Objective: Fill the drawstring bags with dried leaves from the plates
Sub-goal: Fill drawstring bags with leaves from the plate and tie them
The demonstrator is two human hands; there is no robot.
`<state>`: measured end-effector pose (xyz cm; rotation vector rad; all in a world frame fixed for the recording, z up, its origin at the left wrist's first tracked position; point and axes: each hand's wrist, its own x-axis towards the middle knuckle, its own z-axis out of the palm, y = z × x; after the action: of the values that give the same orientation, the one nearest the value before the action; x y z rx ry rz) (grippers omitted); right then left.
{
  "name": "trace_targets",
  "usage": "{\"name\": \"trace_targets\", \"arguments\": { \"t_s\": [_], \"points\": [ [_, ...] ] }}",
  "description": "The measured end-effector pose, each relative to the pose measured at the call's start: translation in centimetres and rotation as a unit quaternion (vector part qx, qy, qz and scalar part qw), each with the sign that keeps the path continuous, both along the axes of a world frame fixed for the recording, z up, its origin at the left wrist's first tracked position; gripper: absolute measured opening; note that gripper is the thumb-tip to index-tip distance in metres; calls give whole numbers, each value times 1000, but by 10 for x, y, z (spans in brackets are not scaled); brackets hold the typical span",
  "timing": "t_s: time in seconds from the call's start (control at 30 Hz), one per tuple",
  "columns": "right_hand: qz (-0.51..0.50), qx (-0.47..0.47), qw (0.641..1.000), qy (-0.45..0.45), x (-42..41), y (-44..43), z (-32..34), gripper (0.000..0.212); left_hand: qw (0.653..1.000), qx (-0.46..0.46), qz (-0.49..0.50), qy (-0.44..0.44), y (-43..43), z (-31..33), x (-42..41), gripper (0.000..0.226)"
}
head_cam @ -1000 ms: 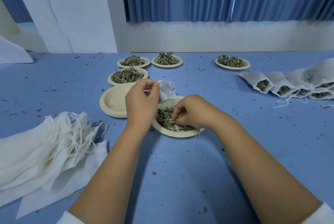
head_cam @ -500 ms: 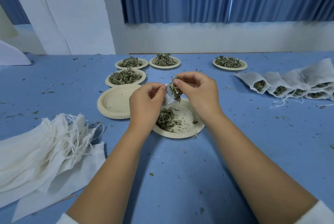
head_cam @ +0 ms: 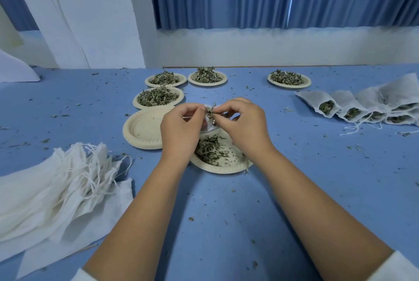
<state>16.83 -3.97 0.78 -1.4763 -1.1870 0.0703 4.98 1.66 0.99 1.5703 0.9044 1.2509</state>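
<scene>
Right hand (head_cam: 244, 126) is up off the near plate (head_cam: 223, 170), where it was digging into the dried leaves (head_cam: 209, 150) a second ago. It now sits level with the left hand (head_cam: 181, 128), both above that plate's far rim. Right fingers are curled, pinching a tuft of leaves (head_cam: 212, 111) at the mouth of the drawstring bag (head_cam: 210, 124). Left hand pinches the bag's top edge between thumb and fingers. The bag hangs between the two hands, clear of the plate and mostly hidden by them. Half a second back the tuft dangled longer; less of it shows now. Leaves remaining on the near plate lie toward its left side, with crumbs on its right.

Unmoved:
- stack of empty plates (head_cam: 142, 128) just left of the near plate
- four heaped plates (head_cam: 158, 97) beyond it
- row of filled bags (head_cam: 353, 108) well off to its right
- pile of empty bags (head_cam: 56, 190) to its near left

Leaf scraps are scattered over the blue worktop (head_cam: 317, 190).
</scene>
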Motion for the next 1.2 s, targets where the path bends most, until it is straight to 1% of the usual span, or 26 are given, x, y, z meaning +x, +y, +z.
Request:
{"name": "trace_targets", "arguments": {
  "t_s": [0.1,0.17,0.27,0.37,0.4,0.43,0.53,0.6,0.67,0.77,0.8,0.83,0.9,0.97,1.0,1.1,1.13,1.2],
  "points": [
    [-16,-48,998,-38,4,3,-1,14,1000,17,-16,17,-3,1,0,10],
    [-14,-88,995,-42,5,3,-1,17,999,26,-27,31,-4,0,1,13],
    [25,-131,990,35,8,3,4,26,999,22,-16,41,-2,-2,1,13],
    [89,-134,975,150,12,0,10,24,999,10,-3,34,1,-2,1,9],
    [103,-130,972,167,12,-2,12,21,999,8,-2,33,1,-2,1,8],
    [108,-125,974,156,11,-3,12,17,999,7,-2,33,1,-2,1,9],
    [92,-101,988,71,7,-3,9,12,999,8,-9,34,0,-1,1,12],
    [70,-96,991,58,6,-2,8,10,999,14,-15,36,-1,0,1,15],
    [56,-98,992,57,5,-3,6,14,998,20,-30,44,-1,-1,1,14],
    [13,-99,995,13,5,-2,3,22,995,30,-66,62,-2,-2,2,9],
    [2,-100,995,17,6,-1,2,21,995,36,-69,67,-3,-3,2,9],
    [2,-101,994,40,7,-1,3,19,994,41,-66,71,-3,-3,3,9],
    [33,-102,989,100,8,-2,6,14,995,48,-52,73,-2,-4,2,10],
    [74,-114,985,106,9,-4,10,8,995,50,-41,69,0,-4,1,11],
    [85,-130,984,85,9,-5,11,12,995,56,-39,72,1,-4,1,11],
    [102,-195,975,16,5,-8,12,40,992,78,-50,85,1,-5,1,15],
    [112,-216,970,11,5,-8,12,44,991,81,-56,88,1,-5,1,16],
    [134,-255,957,33,4,-9,11,38,990,86,-56,96,2,-6,2,14]
  ]
}}
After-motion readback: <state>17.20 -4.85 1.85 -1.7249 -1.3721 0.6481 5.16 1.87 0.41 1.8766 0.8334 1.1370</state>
